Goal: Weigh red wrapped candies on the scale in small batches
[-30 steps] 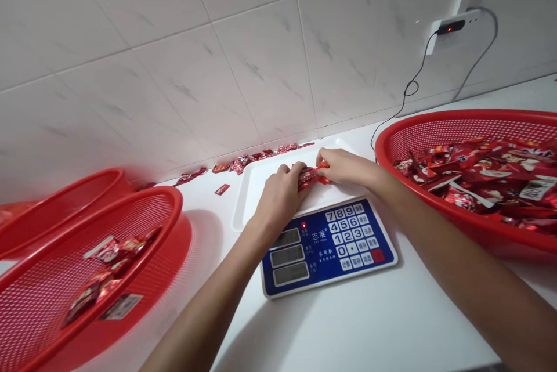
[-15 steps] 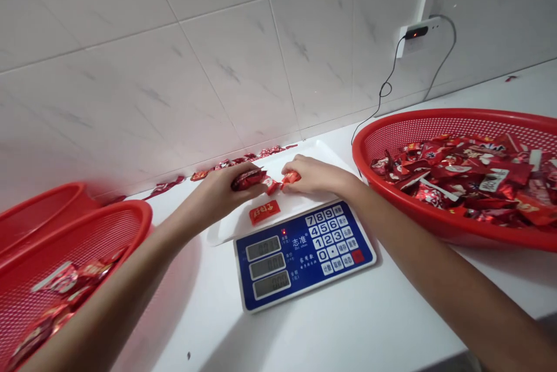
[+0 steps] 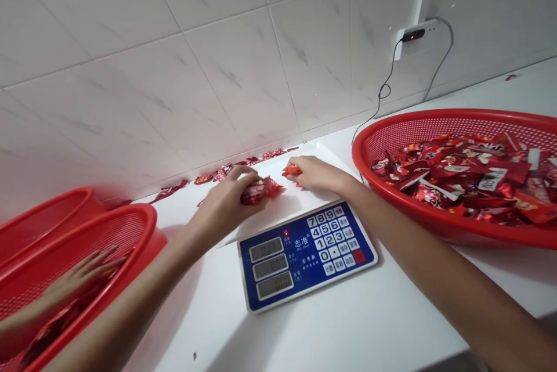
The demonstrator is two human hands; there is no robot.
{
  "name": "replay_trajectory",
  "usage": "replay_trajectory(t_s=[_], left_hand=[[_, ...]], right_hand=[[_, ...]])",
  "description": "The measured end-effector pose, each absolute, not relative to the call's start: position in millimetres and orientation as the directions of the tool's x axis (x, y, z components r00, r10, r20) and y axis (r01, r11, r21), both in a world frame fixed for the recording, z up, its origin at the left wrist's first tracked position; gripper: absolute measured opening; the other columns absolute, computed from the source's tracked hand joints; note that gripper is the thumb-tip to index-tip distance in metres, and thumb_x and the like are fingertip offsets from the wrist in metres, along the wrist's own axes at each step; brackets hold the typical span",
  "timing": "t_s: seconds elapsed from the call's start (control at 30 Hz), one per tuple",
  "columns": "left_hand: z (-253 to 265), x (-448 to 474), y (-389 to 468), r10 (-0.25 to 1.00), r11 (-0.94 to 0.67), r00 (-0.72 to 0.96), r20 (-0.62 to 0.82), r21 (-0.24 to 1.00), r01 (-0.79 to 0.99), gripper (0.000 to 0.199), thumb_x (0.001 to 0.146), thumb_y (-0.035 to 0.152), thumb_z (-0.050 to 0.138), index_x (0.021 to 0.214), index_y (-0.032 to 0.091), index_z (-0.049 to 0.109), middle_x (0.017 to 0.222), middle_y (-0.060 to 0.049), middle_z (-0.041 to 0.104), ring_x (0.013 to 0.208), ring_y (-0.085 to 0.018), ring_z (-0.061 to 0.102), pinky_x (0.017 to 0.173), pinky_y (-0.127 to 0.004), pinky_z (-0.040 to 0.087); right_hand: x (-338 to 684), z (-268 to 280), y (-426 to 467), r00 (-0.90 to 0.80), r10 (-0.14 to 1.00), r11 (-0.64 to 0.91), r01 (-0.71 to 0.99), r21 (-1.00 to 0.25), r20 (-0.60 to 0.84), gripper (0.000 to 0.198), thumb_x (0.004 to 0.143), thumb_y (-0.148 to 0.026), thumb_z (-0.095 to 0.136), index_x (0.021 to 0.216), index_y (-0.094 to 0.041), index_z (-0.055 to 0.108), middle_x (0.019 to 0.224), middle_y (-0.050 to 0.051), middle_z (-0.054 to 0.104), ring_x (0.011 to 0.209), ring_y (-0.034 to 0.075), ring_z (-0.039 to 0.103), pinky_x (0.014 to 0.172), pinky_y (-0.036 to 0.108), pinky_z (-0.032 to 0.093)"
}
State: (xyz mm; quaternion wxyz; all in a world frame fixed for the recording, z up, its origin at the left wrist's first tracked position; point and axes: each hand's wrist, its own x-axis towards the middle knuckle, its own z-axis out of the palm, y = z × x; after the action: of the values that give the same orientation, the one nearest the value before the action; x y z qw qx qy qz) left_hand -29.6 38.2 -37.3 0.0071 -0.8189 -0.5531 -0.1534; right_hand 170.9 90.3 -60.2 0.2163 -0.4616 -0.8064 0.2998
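My left hand (image 3: 232,201) is closed around several red wrapped candies (image 3: 261,190) above the white weighing pan (image 3: 287,203). To its right, my right hand (image 3: 310,173) pinches a small red-orange wrapped candy (image 3: 291,170) over the far part of the pan; a bit of red shows under its fingers. Below the pan is the scale's blue panel (image 3: 300,262), with number keys and three displays whose digits are hard to read. The left palm hides part of the candies it grips.
A red basket (image 3: 363,145) heaped with wrapped candies stands at the right. More red baskets (image 3: 148,215) are at the left, where another person's hand (image 3: 87,273) reaches in. Candies (image 3: 221,172) lie along the tiled wall. A thin cable (image 3: 383,90) runs down from the socket.
My left hand has turned and now covers the spot where a flat red packet lay on the pan. Another person's hand has come into the left basket. My right hand has barely moved.
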Motion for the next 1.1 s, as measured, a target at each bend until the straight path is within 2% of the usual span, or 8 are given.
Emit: replay_trajectory(t_s=[0.07,0.17,0.27,0.37,0.5,0.67,0.83,1.1], left_hand=[[-35.6,-25.6,48.3,0.901,-0.417,0.363,0.237,0.24,0.877,0.028,0.076,0.044,0.06,0.094,0.023,0.064,0.129,-0.011,0.061,0.109,-0.03,0.061,0.089,-0.041,0.049],[-39.6,-17.9,60.9,0.918,-0.394,0.382,0.103,0.313,0.864,0.02,0.069,0.035,0.062,0.086,0.024,0.062,0.101,-0.006,0.07,0.09,-0.026,0.063,0.081,-0.041,0.049],[-47.4,-13.8,63.8,0.932,-0.363,0.335,0.139,0.347,0.865,0.013,0.069,0.03,0.058,0.079,0.022,0.057,0.079,-0.002,0.065,0.075,-0.022,0.059,0.071,-0.036,0.047],[-49.4,-12.0,58.2,0.947,-0.314,0.243,0.209,0.457,0.832,0.026,0.076,0.035,0.055,0.098,0.022,0.053,0.079,-0.001,0.065,0.068,-0.018,0.058,0.061,-0.031,0.047],[-43.5,-2.8,48.9,0.961,-0.274,0.157,0.226,0.725,0.632,0.056,0.078,0.038,0.063,0.13,0.024,0.046,0.079,0.0,0.064,0.061,-0.014,0.056,0.051,-0.024,0.046],[-46.4,7.4,56.4,0.966,-0.255,0.115,0.23,0.8,0.543,0.062,0.082,0.045,0.064,0.14,0.026,0.048,0.094,-0.006,0.062,0.06,-0.012,0.054,0.048,-0.023,0.047],[-57.7,4.8,75.8,0.946,-0.315,0.141,0.292,0.722,0.616,0.064,0.068,0.037,0.079,0.128,0.022,0.064,0.119,-0.016,0.053,0.104,-0.03,0.058,0.055,-0.026,0.055],[-47.8,5.6,64.0,0.909,-0.416,0.257,0.327,0.7,0.581,0.056,0.076,0.038,0.073,0.13,0.028,0.062,0.112,-0.01,0.06,0.092,-0.024,0.062,0.047,-0.021,0.048]], right_hand=[[169.6,-62.3,92.5,-0.462,0.884,0.353,0.568,-0.744,0.067,0.012,0.094,-0.022,0.052,0.099,-0.015,0.059,0.112,0.014,0.067,0.09,0.019,0.063,0.077,0.03,0.046],[167.6,-64.9,94.2,-0.445,0.895,0.296,0.528,-0.796,0.038,0.011,0.093,-0.021,0.051,0.101,-0.016,0.058,0.112,0.014,0.067,0.084,0.017,0.063,0.076,0.03,0.047],[166.4,-65.3,93.3,-0.437,0.898,0.303,0.526,-0.795,0.053,0.004,0.09,-0.017,0.054,0.094,-0.018,0.056,0.104,0.011,0.067,0.084,0.017,0.06,0.079,0.031,0.044],[162.8,-65.6,91.8,-0.407,0.911,0.258,0.446,-0.857,0.063,0.012,0.084,-0.01,0.058,0.079,-0.019,0.052,0.086,0.005,0.064,0.079,0.017,0.057,0.077,0.032,0.042],[149.3,-66.5,91.3,-0.469,0.882,-0.006,-0.106,-0.994,0.044,0.019,0.078,-0.002,0.053,0.069,-0.018,0.052,0.069,0.002,0.057,0.069,0.013,0.052,0.072,0.029,0.042],[131.4,-62.1,90.5,-0.374,0.923,-0.315,-0.607,-0.73,-0.087,0.023,0.077,0.0,0.045,0.062,-0.017,0.051,0.061,0.001,0.051,0.062,0.009,0.045,0.063,0.023,0.04],[132.2,-56.5,86.1,-0.387,0.916,-0.348,-0.63,-0.694,-0.108,0.017,0.072,-0.006,0.044,0.063,-0.018,0.052,0.06,0.001,0.051,0.059,0.011,0.042,0.053,0.024,0.03],[141.8,-50.1,82.6,-0.514,0.857,-0.378,-0.577,-0.724,-0.038,0.013,0.064,-0.009,0.044,0.066,-0.018,0.053,0.064,0.002,0.053,0.064,0.014,0.044,0.058,0.026,0.033]])
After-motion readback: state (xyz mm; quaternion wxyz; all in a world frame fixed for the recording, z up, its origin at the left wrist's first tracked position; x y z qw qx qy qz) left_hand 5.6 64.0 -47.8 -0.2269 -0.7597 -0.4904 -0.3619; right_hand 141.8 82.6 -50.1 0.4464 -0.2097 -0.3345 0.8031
